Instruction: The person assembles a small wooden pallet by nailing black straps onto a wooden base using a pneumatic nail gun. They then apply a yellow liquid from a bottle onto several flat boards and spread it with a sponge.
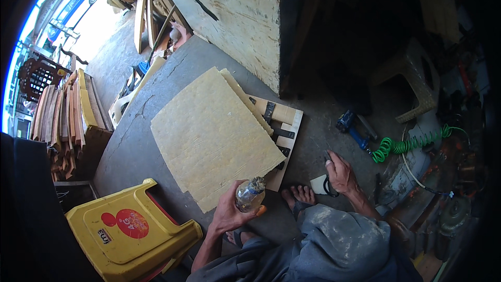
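Observation:
My left hand point(229, 213) grips a small clear plastic bottle point(249, 194) with a grimy top, held over the near edge of a stack of pale yellow foam sheets point(214, 133). The sheets lie on the concrete floor, partly covering a light wooden board with black straps point(284, 125). My right hand point(342, 173) reaches down to the floor, its fingers on a black loop-handled thing, probably scissors point(329, 187), lying on a small white piece point(319, 184). My sandalled foot point(300, 197) rests between the two hands.
An overturned yellow plastic stool point(130, 235) sits at the lower left. A blue air tool point(352, 128) with a coiled green hose point(412, 143) lies to the right. A large plywood panel point(240, 15) stands behind. Stacked wood pieces point(65, 120) are at left.

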